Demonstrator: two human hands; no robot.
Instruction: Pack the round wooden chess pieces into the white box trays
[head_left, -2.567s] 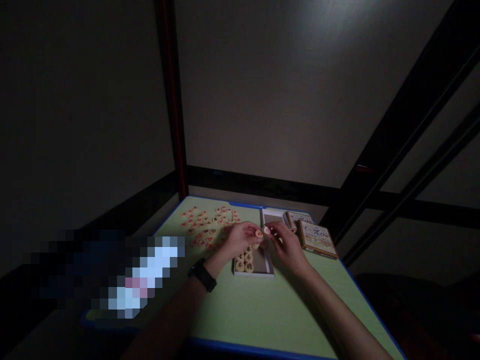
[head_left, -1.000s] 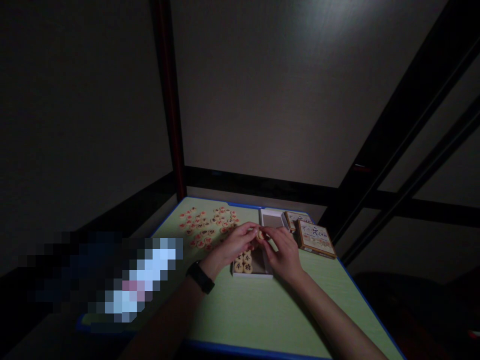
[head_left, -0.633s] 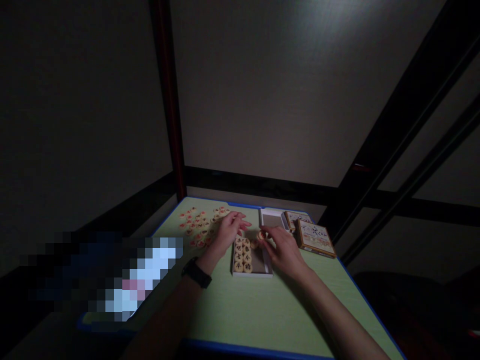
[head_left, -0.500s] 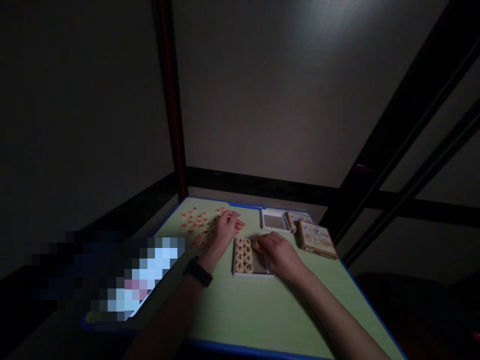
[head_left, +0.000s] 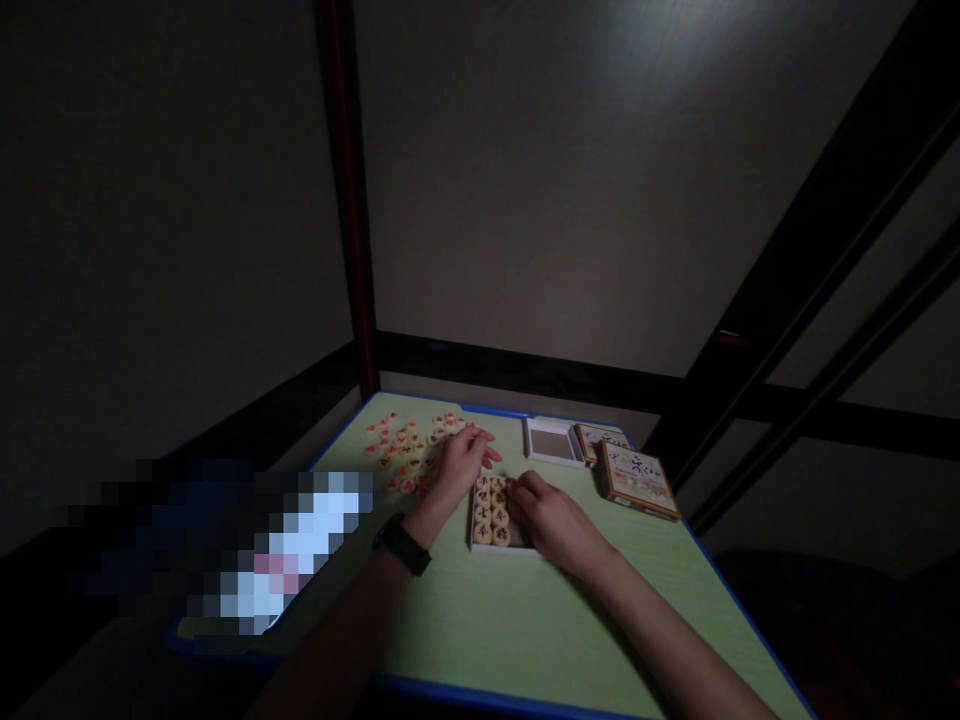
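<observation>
A shallow white box [head_left: 487, 547] lies on the green table [head_left: 510, 620] with round cream game pieces [head_left: 490, 510] lined up in its left side. My right hand [head_left: 546, 515] rests in the box's right side, fingers curled down beside the lined-up pieces; what is under them is hidden. My left hand [head_left: 459, 463] lies with its fingers stretched out over the near edge of a spread of loose round pieces [head_left: 405, 450] marked in red and black. A dark watch [head_left: 403, 545] sits on my left wrist.
A second empty white tray [head_left: 553, 441] and two patterned box lids [head_left: 636, 478] lie at the table's far right. The table has a blue rim. A dark red post [head_left: 352, 200] rises behind the far left corner, dark beams at the right.
Both hands met above the box, pinching pieces. Then my left hand moved left onto the loose pieces and my right hand went down into the box.
</observation>
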